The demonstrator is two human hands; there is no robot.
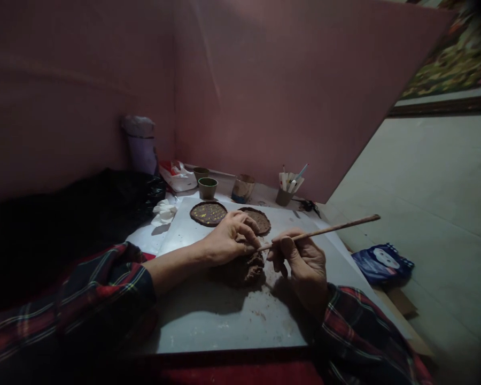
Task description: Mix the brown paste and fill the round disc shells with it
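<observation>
My right hand (302, 262) grips a thin wooden stick (336, 226) like a pen, its long end rising to the right. The stick's lower tip meets the fingertips of my left hand (228, 238) at a rough, crumbly lump of brown clay (248, 270). Bent over the top of this lump, my left fingers press on it and hide part of it. Just behind lie two flat round clay pieces with raised edges: a yellow-speckled disc (208, 213) and a plain brown disc (260, 220), partly covered by my left hand.
Crumbs dot the white board (224, 326). Along its back stand a small pot (207, 190), a stained glass (243, 189) and a cup of pens and tools (284, 197). White pieces (164, 213) and a black bag (76, 230) are left; a blue pouch (382, 263) lies right.
</observation>
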